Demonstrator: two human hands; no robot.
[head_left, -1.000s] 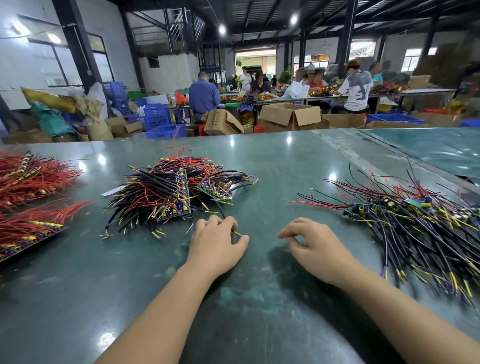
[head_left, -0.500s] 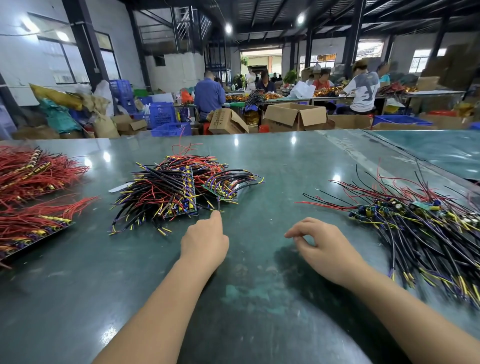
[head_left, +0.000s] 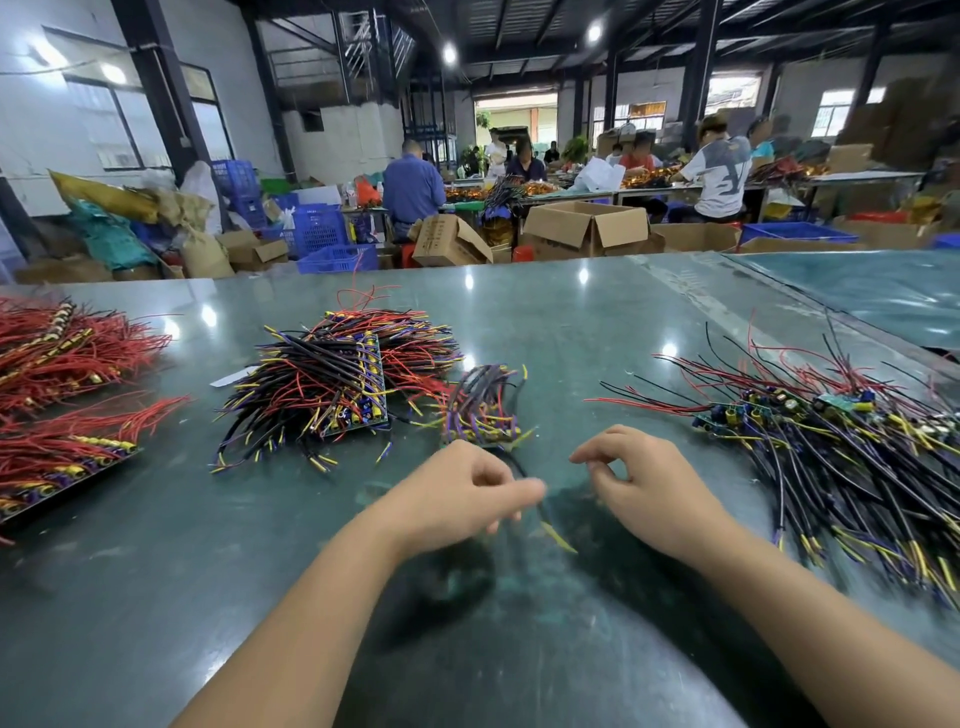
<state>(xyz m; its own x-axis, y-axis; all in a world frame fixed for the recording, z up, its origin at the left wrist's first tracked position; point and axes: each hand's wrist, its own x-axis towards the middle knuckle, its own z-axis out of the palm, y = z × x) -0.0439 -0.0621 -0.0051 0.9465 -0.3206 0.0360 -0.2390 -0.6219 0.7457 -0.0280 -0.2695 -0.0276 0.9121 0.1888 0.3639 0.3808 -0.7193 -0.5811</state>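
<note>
While your left hand pinches the thin black yellow-tipped wire of the small circuit board bristling with purple, black and yellow leads, mid glossy green tabletop, and your right hand hovers curled, empty: risk: tugging one pliant lead may tear its solder joint or snag the neighbouring heap of red-and-black wired boards.
</note>
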